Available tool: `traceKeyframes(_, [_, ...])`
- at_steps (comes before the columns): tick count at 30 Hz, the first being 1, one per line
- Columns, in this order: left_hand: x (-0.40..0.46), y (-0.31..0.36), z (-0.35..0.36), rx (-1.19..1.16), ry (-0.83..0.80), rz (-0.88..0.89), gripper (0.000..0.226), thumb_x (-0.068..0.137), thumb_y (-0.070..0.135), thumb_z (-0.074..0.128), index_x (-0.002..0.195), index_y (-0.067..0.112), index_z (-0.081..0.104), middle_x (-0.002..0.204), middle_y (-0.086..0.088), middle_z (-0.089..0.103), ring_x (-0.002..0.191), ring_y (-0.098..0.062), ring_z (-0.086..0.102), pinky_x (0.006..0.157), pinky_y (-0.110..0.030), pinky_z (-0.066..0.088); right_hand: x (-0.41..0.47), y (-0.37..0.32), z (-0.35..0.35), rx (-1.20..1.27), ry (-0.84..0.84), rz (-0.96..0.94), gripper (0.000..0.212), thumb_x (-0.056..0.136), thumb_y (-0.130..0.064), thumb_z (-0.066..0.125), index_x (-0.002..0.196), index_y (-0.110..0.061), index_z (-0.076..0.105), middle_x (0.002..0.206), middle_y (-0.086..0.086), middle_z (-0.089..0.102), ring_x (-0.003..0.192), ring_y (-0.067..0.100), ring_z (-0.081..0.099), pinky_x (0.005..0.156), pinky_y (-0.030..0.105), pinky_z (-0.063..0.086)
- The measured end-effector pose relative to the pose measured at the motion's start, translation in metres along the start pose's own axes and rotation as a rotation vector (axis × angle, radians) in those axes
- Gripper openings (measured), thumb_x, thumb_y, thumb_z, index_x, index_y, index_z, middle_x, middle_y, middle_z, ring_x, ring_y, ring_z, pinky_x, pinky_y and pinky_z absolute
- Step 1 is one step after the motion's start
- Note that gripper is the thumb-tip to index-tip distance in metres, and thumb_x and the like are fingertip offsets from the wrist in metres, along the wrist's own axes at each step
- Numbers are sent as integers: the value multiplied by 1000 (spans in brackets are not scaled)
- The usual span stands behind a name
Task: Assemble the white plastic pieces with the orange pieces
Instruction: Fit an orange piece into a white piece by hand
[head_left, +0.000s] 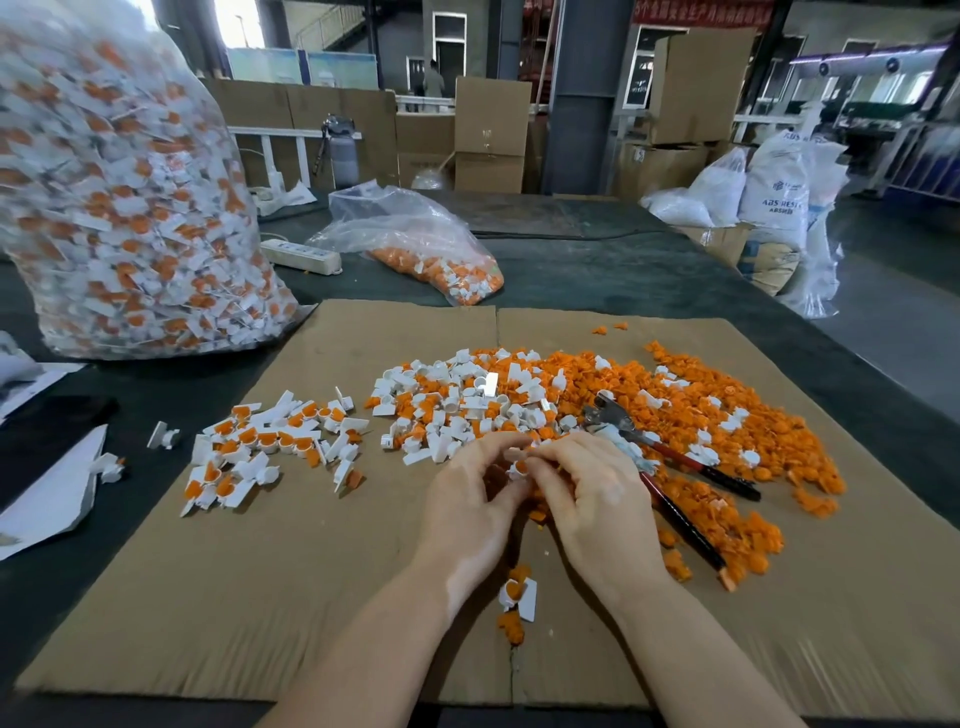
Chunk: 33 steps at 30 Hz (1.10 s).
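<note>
A dark table (597, 270) carries everything, and on it a flattened cardboard sheet (270, 597) lies under both hands. Far off to the left of the hands, well beyond them, stands a tall clear bag (119, 197) stuffed with white-and-orange parts. Straight ahead of the hands, past the far edge of the cardboard, a smaller clear bag (415, 234) slumps with orange pieces in its lower end, and a white power strip (301, 255) lies just left of it. To the right of the hands and beyond them spreads the loose heap of orange pieces (727, 415), which runs on into a mixed heap of white plastic pieces (457, 400) directly ahead of the fingertips. Left of the hands, apart from that heap, lies a smaller cluster of joined white-and-orange parts (270, 447). Red-handled pliers (675, 467) rest on the orange heap just beside the right hand, handles pointing back toward the person. Between the two forearms, nearer than the hands, a few white and orange bits (517, 597) lie on the cardboard seam. The left hand (467, 509) and right hand (597, 499) meet fingertip to fingertip, both pinching one small white piece (518, 467) held between them just above the cardboard; whether an orange part sits in it cannot be made out.
</note>
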<state>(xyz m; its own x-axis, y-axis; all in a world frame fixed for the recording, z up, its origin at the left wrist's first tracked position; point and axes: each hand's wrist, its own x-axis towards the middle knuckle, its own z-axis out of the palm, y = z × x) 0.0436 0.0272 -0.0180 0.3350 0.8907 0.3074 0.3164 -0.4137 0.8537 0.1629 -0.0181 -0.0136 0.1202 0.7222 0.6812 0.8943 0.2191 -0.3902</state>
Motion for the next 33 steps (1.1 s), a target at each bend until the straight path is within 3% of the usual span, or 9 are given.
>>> traceKeyframes(3, [-1, 1, -3, 5, 60, 17, 26, 88, 18, 62, 93, 43, 58, 97, 17, 55, 93, 13, 47, 75, 2, 32, 2, 2, 0, 85, 59, 84, 12, 90, -16, 59, 88, -12, 69, 82, -3, 65, 80, 12, 59, 73, 33, 49])
traceKeyframes(6, [2, -4, -14, 67, 154, 16, 15, 89, 19, 61, 93, 33, 60, 91, 18, 49, 87, 16, 44, 72, 4, 29, 4, 4, 1, 220, 85, 223, 16, 92, -19, 54, 87, -14, 68, 79, -5, 64, 79, 11, 58, 73, 31, 48])
traceKeyframes(11, [14, -26, -46, 300, 300, -113, 16, 90, 19, 60, 104, 18, 67, 96, 8, 38, 80, 1, 44, 78, -14, 33, 8, 9, 5, 374, 109, 409, 20, 94, -28, 48, 82, -22, 64, 65, -10, 54, 62, 5, 48, 57, 17, 35])
traceKeyframes(15, [17, -36, -57, 543, 339, -188, 23, 89, 23, 63, 110, 20, 68, 107, 2, 38, 110, -17, 36, 90, -25, 28, 12, 11, 10, 380, 120, 455, 22, 95, -29, 46, 79, -27, 61, 60, -11, 50, 57, 3, 43, 54, 14, 32])
traceKeyframes(17, [16, -34, -55, 604, 351, -167, 26, 88, 27, 64, 113, 23, 66, 117, -3, 44, 114, -19, 31, 96, -32, 26, 15, 12, 13, 405, 125, 489, 26, 96, -29, 44, 77, -23, 61, 56, -11, 45, 52, 2, 38, 52, 15, 27])
traceKeyframes(19, [15, -27, -48, 566, 297, -73, 23, 87, 27, 64, 110, 25, 66, 115, 1, 47, 108, -13, 30, 97, -34, 26, 18, 13, 16, 425, 147, 526, 27, 97, -29, 43, 77, -24, 60, 56, -12, 45, 51, 1, 37, 51, 13, 25])
traceKeyframes(26, [9, 3, -12, 306, -285, 246, 21, 76, 47, 70, 90, 31, 72, 83, 27, 42, 86, 4, 31, 79, -21, 24, 27, 9, 22, 423, 303, 593, 31, 98, -26, 42, 70, -26, 57, 66, -8, 55, 64, -4, 48, 56, 6, 34])
traceKeyframes(29, [9, 8, -1, 345, -370, 267, 32, 71, 50, 73, 95, 28, 69, 87, 22, 44, 86, -1, 29, 83, -25, 23, 31, 8, 24, 452, 342, 629, 31, 98, -24, 43, 70, -24, 58, 69, -8, 58, 67, -8, 50, 59, 4, 36])
traceKeyframes(33, [9, 8, 5, 449, -348, 264, 31, 79, 49, 66, 101, 27, 67, 99, 14, 51, 94, -6, 33, 91, -32, 27, 32, 4, 24, 501, 339, 633, 32, 98, -24, 43, 71, -20, 59, 66, -4, 56, 62, -8, 48, 56, 5, 36])
